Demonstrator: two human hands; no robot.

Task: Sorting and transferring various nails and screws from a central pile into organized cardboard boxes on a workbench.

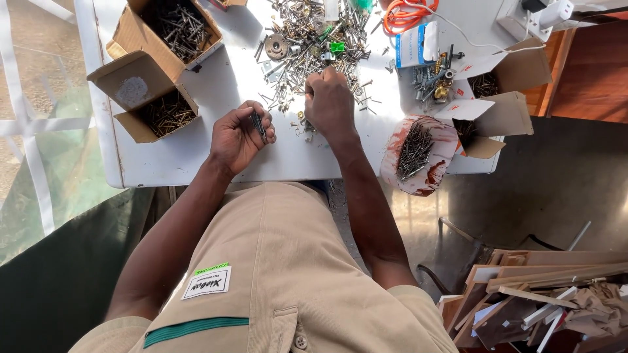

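While the left hand (239,136) curls loosely around a few dark nails (259,124), their shafts pinched between thumb and fingers and sticking up out of the fist, the right hand (329,101) is bunched knuckles-up at the near edge of the loose pile of mixed hardware (307,39) on the white table (196,163). Its fingertips are tucked under, so I cannot tell whether it has closed on a piece or is only raking through.

The nails look stiff, thin and light singly, though smooth and apt to slip, with sharp points; I would judge them best taken by the middle of the shaft, several lying parallel, as the left hand has them.

To the left stand 2 open cardboard boxes (154,108) holding more dark nails. To the right a torn white and red paper wrapper (418,153) holds a bundle of nails, beside more small opened boxes (487,114). An orange cable (405,13) coils at the far edge.
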